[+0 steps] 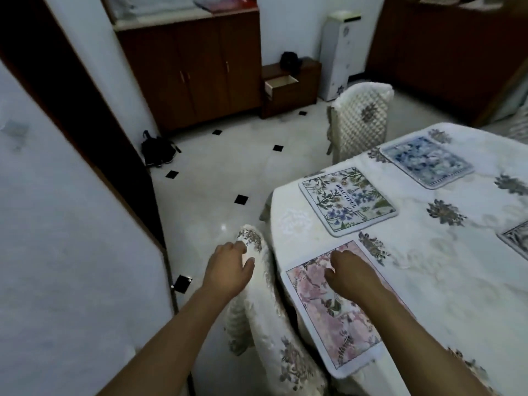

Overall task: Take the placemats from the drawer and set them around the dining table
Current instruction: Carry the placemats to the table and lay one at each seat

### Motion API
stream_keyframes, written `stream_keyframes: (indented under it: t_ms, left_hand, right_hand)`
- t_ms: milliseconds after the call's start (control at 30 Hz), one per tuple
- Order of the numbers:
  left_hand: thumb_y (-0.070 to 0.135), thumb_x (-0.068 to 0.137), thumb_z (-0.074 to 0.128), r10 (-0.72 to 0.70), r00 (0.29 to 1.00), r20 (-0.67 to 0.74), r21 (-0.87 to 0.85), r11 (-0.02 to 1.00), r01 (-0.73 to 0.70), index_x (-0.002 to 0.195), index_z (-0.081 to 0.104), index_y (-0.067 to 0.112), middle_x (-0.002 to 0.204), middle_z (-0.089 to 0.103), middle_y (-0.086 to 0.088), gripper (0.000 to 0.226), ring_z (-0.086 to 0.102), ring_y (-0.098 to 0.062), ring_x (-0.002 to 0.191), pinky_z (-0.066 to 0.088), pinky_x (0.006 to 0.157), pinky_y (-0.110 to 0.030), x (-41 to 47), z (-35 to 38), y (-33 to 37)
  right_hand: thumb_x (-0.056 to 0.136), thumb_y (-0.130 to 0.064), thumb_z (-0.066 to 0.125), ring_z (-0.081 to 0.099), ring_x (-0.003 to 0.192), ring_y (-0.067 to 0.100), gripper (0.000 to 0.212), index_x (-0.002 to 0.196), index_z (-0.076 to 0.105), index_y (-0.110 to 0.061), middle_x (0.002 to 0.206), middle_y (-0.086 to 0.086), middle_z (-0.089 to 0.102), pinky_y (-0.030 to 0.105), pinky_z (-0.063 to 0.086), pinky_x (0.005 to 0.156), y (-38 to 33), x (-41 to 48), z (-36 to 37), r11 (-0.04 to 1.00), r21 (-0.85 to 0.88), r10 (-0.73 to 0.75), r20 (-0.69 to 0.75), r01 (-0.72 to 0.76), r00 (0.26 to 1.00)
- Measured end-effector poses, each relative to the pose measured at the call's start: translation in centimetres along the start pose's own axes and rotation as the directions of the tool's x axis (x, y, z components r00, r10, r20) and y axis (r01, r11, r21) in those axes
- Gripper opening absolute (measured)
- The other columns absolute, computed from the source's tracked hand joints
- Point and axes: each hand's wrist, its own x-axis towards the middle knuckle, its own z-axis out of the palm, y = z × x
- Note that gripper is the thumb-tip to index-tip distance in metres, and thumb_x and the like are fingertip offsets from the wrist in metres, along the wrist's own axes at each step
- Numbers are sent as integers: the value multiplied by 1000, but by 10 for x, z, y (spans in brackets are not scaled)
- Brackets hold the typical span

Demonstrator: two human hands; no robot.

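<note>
White wall panel and dark door frame far left. Beyond the left hand (230, 270), a pale tiled floor (217, 172) with small black inset squares; a black bag (158, 151) slumps against the frame. Brown cabinets (194, 72) along the back wall. Right of them a low chest with one drawer (281, 84) pulled out. A white appliance (337, 57) stands just beyond it.

Left hand: grip loose, fingers bent and partly spread, resting on the top of a fabric-covered chair back (257, 295) directly below it. Holds nothing.

Right of that chair, the tabletop (443, 281) under a white cloth with grey-blue floral motifs. Right hand (350, 277): fingers curled, palm down, on the pink floral placemat (334, 315) at the near edge; whether the fingertips press or only hover I cannot tell. The mat's near corner overhangs the tabletop edge.

Just beyond the right hand, a botanical placemat (347, 200) printed "BEAUTIFUL", flat. Farther on and to the right, a blue floral placemat (427, 161), flat, near a second covered chair (361, 121). At the frame's right edge, a corner of a fourth placemat (515, 238).
</note>
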Motion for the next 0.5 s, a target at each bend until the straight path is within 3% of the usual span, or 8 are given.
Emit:
stream_keyframes:
  t_ms: [167, 300, 500]
  left_hand:
    - [34, 90, 55, 105, 994, 24, 27, 994, -106, 107, 62, 13, 101, 63, -9, 27, 54, -29, 102, 43, 82, -35, 70, 1, 5]
    - [35, 90, 57, 190, 979, 72, 27, 981, -193, 111, 62, 12, 103, 64, -9, 31, 54, -27, 101, 46, 79, -34, 131, 4, 2]
    - [37, 89, 56, 444, 862, 246, -27, 892, -452, 109, 63, 12, 100, 66, -10, 33, 58, -30, 96, 50, 78, -36, 233, 36, 9]
  right_hand:
    - [94, -35, 48, 45, 79, 23, 18, 92, 44, -17, 88, 4, 44, 33, 40, 64, -5, 38, -11, 996, 36, 85, -21, -84, 996]
    - [93, -33, 48, 46, 77, 23, 17, 90, 44, -17, 88, 3, 44, 32, 40, 62, -13, 59, -15, 978, 87, 194, -24, -191, 981]
    - [93, -30, 47, 48, 76, 23, 14, 91, 47, -16, 85, 3, 46, 31, 35, 59, -19, 76, -13, 857, 152, 505, -54, -492, 862]
